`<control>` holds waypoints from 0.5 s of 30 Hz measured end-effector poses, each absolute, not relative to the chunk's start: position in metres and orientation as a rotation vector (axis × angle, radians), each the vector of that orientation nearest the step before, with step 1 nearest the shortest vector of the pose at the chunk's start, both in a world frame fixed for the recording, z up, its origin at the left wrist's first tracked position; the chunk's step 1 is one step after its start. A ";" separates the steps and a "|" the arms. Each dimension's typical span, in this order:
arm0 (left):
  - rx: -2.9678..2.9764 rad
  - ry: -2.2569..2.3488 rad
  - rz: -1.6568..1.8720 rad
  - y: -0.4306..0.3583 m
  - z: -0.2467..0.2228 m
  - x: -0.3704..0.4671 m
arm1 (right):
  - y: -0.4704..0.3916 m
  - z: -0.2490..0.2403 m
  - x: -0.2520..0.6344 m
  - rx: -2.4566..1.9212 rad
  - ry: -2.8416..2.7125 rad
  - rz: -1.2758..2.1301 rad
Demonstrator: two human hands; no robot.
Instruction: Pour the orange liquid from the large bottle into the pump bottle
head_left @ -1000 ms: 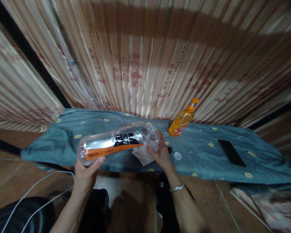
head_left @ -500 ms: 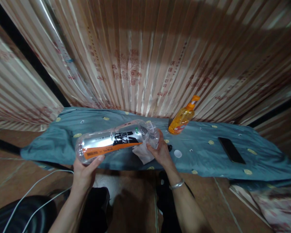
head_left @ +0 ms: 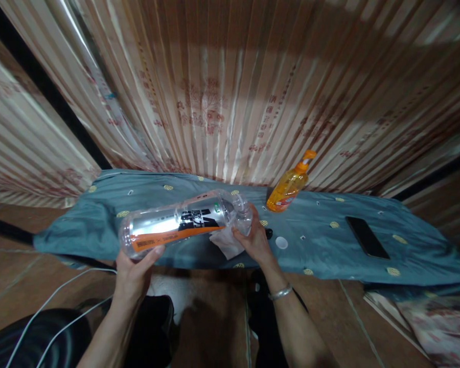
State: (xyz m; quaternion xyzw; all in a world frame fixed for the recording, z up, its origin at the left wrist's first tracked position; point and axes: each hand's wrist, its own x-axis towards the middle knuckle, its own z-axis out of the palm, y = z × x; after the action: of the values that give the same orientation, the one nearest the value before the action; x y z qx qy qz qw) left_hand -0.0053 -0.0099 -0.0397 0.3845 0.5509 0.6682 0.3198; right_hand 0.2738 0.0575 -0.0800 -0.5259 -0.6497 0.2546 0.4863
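A large clear plastic bottle [head_left: 176,222] with a silver, black and orange label lies tilted across both hands, its neck to the right. My left hand [head_left: 136,268] grips its base from below, thumb on the label. Closed around a small clear plastic cup or container at the bottle's mouth is my right hand [head_left: 255,237]; its exact shape is hard to make out. A white tissue [head_left: 227,242] lies beneath the bottle neck. Just right of my right hand are a small black object [head_left: 269,233] and a white round disc [head_left: 281,243].
An orange pump bottle [head_left: 288,189] stands at the back of the teal cloth surface [head_left: 322,255]. A black phone [head_left: 366,237] lies at the right. Behind hangs a pleated curtain [head_left: 214,76]; white cables [head_left: 57,294] run at lower left.
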 end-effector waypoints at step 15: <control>0.826 1.355 1.825 -0.009 -0.032 -0.001 | 0.058 -0.081 0.274 -1.279 -1.588 0.591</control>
State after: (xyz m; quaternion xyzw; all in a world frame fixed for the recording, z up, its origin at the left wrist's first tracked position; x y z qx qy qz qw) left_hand -0.0012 -0.0092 -0.0316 0.3195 0.5240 0.7059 0.3536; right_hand 0.2741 0.0575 -0.0810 -0.5260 -0.6530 0.2429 0.4877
